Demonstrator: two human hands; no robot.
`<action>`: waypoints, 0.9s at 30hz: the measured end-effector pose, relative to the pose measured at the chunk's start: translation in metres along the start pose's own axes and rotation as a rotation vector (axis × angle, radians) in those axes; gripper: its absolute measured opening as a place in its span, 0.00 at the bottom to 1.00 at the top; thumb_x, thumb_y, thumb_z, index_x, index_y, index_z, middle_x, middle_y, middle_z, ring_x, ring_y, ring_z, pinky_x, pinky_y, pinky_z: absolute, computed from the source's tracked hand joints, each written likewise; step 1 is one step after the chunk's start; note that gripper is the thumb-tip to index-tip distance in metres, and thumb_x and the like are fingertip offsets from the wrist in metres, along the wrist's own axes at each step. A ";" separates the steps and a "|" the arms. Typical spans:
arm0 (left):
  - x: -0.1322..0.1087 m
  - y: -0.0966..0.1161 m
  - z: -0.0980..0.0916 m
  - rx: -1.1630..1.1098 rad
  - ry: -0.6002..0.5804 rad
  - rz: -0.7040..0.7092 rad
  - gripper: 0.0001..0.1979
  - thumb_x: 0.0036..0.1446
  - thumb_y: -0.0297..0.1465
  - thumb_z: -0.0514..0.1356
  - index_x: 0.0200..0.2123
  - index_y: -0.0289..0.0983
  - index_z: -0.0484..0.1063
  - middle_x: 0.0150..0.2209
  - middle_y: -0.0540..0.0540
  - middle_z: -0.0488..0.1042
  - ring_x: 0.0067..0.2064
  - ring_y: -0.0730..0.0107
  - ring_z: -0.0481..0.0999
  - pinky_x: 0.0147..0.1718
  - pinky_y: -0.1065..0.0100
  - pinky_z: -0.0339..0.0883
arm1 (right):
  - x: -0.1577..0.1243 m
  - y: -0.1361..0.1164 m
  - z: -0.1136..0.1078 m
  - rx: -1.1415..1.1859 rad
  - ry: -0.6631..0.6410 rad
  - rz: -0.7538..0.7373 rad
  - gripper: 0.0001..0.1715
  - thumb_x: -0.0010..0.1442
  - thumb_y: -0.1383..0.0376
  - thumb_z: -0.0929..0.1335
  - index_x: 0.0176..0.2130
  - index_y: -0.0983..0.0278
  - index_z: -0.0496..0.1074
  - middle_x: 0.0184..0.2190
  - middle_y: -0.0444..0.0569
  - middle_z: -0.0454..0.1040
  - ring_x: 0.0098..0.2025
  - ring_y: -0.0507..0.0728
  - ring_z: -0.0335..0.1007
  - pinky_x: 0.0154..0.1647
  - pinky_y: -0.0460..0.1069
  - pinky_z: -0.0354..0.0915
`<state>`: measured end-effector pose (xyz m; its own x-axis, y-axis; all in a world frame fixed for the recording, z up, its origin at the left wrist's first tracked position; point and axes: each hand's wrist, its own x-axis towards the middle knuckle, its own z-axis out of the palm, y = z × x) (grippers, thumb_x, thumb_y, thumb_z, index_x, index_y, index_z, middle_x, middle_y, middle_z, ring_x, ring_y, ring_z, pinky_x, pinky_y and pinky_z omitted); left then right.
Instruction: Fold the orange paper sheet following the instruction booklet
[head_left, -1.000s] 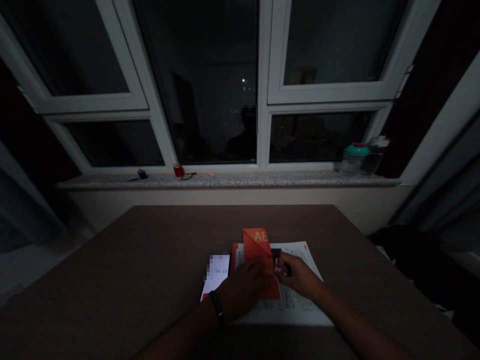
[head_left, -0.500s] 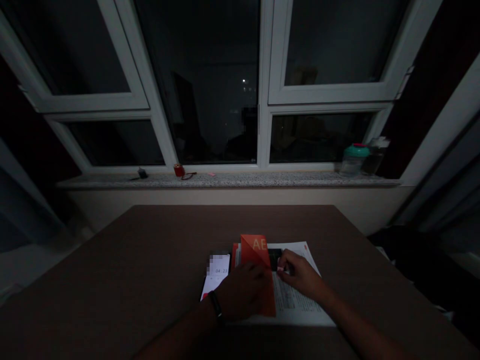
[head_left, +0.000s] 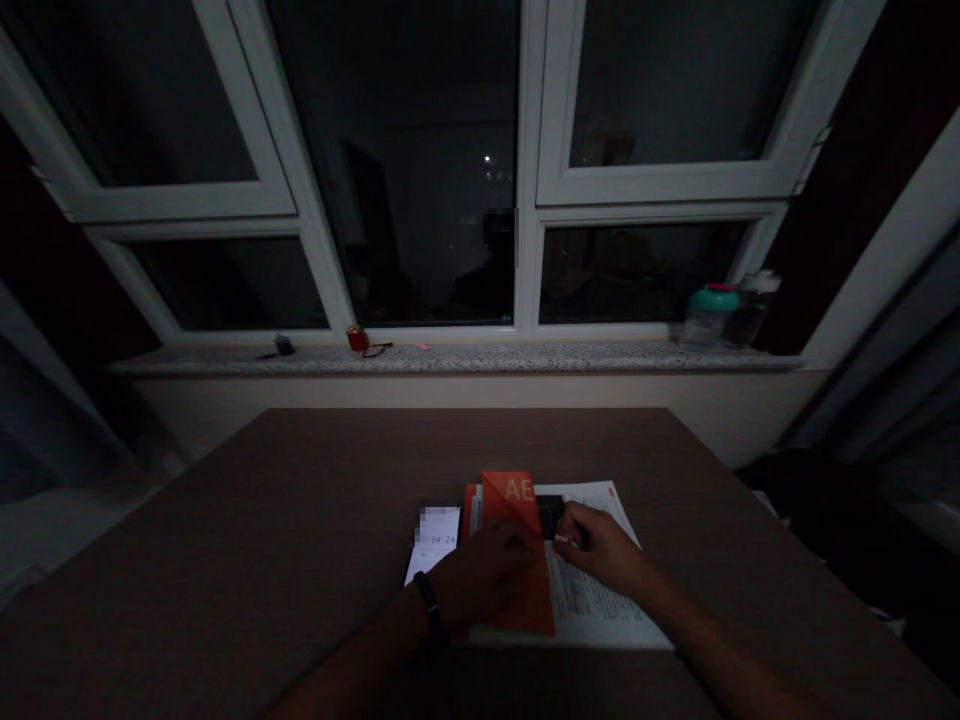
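While the left hand [head_left: 478, 577] lies palm down across a red-orange card [head_left: 529, 590] printed with the letters "AE", its grip is flat and loose, the fingers resting on the card's face and closed on nothing. The right hand [head_left: 601, 552] sits just beside it, fingers curled toward the thumb next to a small black object [head_left: 551, 517] that shows at the card's right edge. In the dim light, I cannot tell whether that grip has hold of the object, the card's edge or nothing. The card lies on a printed white sheet [head_left: 600, 590], its lower end reaching near the sheet's bottom edge. Just left of the sheet is a smartphone [head_left: 435, 535], its lit screen reading 04:24, partly under the left wrist's black band [head_left: 429, 605]. All of this sits on a brown bench [head_left: 225, 560]. Beyond it, a speckled stone window sill [head_left: 450, 360] carries a small red cylinder [head_left: 358, 340], a small dark object [head_left: 283, 346] and, toward the right, a clear bottle with a green lid [head_left: 706, 320] beside a second bottle [head_left: 752, 318].
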<state>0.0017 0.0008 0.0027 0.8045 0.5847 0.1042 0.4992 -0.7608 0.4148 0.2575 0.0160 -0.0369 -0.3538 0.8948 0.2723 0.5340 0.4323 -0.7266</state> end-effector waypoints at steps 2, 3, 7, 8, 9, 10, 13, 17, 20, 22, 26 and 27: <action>0.001 -0.001 0.003 0.048 0.004 -0.004 0.21 0.59 0.24 0.62 0.55 0.42 0.68 0.55 0.44 0.67 0.54 0.57 0.67 0.52 0.60 0.65 | 0.000 0.000 0.000 0.000 -0.002 -0.005 0.06 0.55 0.70 0.70 0.31 0.61 0.67 0.27 0.41 0.70 0.29 0.53 0.65 0.28 0.45 0.57; 0.002 -0.001 0.005 0.084 0.008 -0.004 0.20 0.59 0.25 0.62 0.55 0.42 0.68 0.55 0.44 0.67 0.54 0.57 0.67 0.52 0.60 0.65 | 0.000 0.001 0.000 0.003 -0.004 -0.006 0.06 0.55 0.70 0.70 0.31 0.61 0.67 0.27 0.41 0.70 0.29 0.53 0.64 0.28 0.45 0.56; 0.003 0.002 0.010 0.226 0.034 0.001 0.19 0.63 0.29 0.61 0.56 0.41 0.66 0.56 0.43 0.67 0.55 0.55 0.67 0.54 0.56 0.63 | 0.001 0.000 -0.001 0.007 -0.015 -0.004 0.06 0.55 0.70 0.69 0.32 0.61 0.67 0.27 0.41 0.69 0.29 0.53 0.64 0.28 0.45 0.57; 0.003 0.003 0.010 0.245 0.038 0.011 0.20 0.64 0.29 0.61 0.58 0.41 0.65 0.58 0.43 0.67 0.56 0.54 0.66 0.55 0.55 0.62 | 0.001 -0.001 -0.001 0.007 -0.015 -0.008 0.06 0.55 0.70 0.69 0.32 0.61 0.67 0.28 0.41 0.70 0.29 0.53 0.64 0.29 0.45 0.57; 0.003 0.004 0.010 0.257 0.040 0.025 0.21 0.64 0.29 0.61 0.59 0.41 0.63 0.59 0.43 0.66 0.58 0.54 0.65 0.57 0.54 0.60 | 0.001 -0.002 -0.001 0.007 -0.017 -0.015 0.06 0.55 0.70 0.70 0.32 0.61 0.67 0.28 0.41 0.70 0.30 0.53 0.65 0.30 0.45 0.58; 0.003 0.004 0.010 0.263 0.039 0.042 0.22 0.65 0.29 0.61 0.60 0.41 0.62 0.61 0.43 0.65 0.60 0.55 0.63 0.58 0.54 0.58 | 0.000 -0.002 -0.001 0.007 -0.020 -0.023 0.06 0.55 0.70 0.70 0.32 0.61 0.67 0.29 0.42 0.70 0.30 0.53 0.65 0.31 0.46 0.58; 0.002 0.005 0.009 0.265 0.033 0.069 0.24 0.65 0.29 0.60 0.62 0.41 0.60 0.62 0.44 0.65 0.62 0.56 0.61 0.60 0.55 0.56 | 0.000 -0.004 -0.001 -0.003 -0.030 -0.051 0.06 0.55 0.69 0.70 0.33 0.61 0.67 0.29 0.41 0.69 0.31 0.53 0.64 0.31 0.46 0.58; 0.001 0.008 0.006 0.260 0.014 0.075 0.24 0.65 0.29 0.59 0.63 0.41 0.60 0.62 0.44 0.65 0.62 0.56 0.62 0.59 0.54 0.56 | -0.001 -0.008 -0.003 -0.018 -0.037 -0.080 0.06 0.55 0.69 0.70 0.33 0.61 0.67 0.30 0.42 0.67 0.32 0.53 0.64 0.32 0.46 0.59; 0.001 0.010 0.004 0.249 0.012 0.082 0.23 0.65 0.30 0.59 0.62 0.42 0.60 0.62 0.44 0.65 0.61 0.56 0.63 0.59 0.54 0.56 | -0.001 -0.010 -0.005 -0.004 -0.038 -0.116 0.06 0.56 0.70 0.69 0.34 0.61 0.68 0.31 0.43 0.67 0.34 0.54 0.65 0.35 0.47 0.61; 0.001 0.011 0.003 0.240 0.012 0.079 0.22 0.66 0.31 0.58 0.62 0.42 0.61 0.61 0.44 0.65 0.61 0.55 0.63 0.59 0.54 0.56 | -0.001 -0.012 -0.006 0.012 -0.047 -0.151 0.07 0.56 0.71 0.69 0.34 0.60 0.68 0.33 0.44 0.68 0.36 0.55 0.66 0.37 0.48 0.62; 0.002 0.011 0.004 0.225 0.006 0.067 0.23 0.64 0.33 0.60 0.61 0.42 0.61 0.62 0.43 0.64 0.60 0.54 0.64 0.58 0.53 0.57 | -0.001 -0.012 -0.007 0.042 -0.061 -0.196 0.10 0.56 0.74 0.67 0.36 0.60 0.70 0.35 0.45 0.70 0.38 0.55 0.67 0.39 0.48 0.63; 0.002 0.011 0.004 0.219 0.006 0.061 0.24 0.64 0.33 0.60 0.61 0.42 0.61 0.62 0.43 0.64 0.60 0.53 0.64 0.58 0.54 0.58 | -0.001 -0.012 -0.007 0.042 -0.063 -0.199 0.10 0.56 0.75 0.67 0.36 0.60 0.70 0.36 0.46 0.70 0.38 0.55 0.67 0.39 0.48 0.63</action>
<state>0.0104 -0.0074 0.0035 0.8335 0.5373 0.1288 0.5086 -0.8371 0.2015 0.2572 0.0110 -0.0240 -0.4970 0.7831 0.3738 0.4169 0.5933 -0.6887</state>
